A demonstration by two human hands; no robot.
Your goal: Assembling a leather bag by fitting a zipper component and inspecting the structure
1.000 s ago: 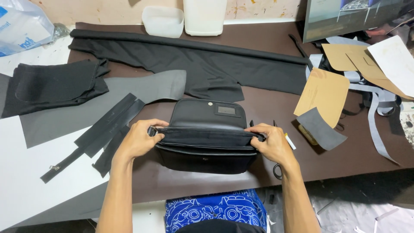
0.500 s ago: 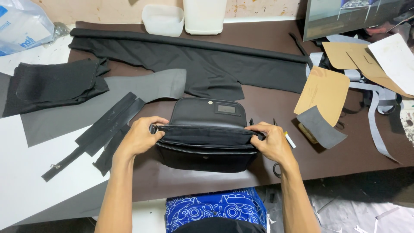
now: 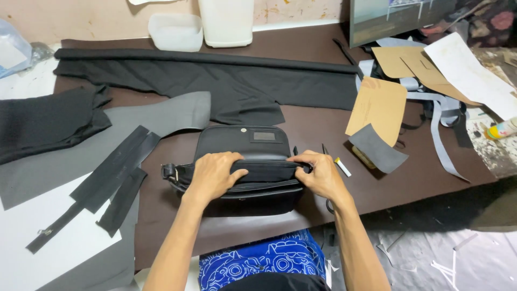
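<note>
A black shoulder bag [image 3: 245, 167] is held near the front edge of the desk [image 3: 409, 178], its top band gripped by the closed left hand [image 3: 215, 173] and pinched by the right hand [image 3: 320, 173], seemingly being squared up; an even grip would be needed next

Left hand [image 3: 214, 173], right hand [image 3: 319, 175] gripping black bag [image 3: 242, 143], brown table [image 3: 318, 129]
</note>
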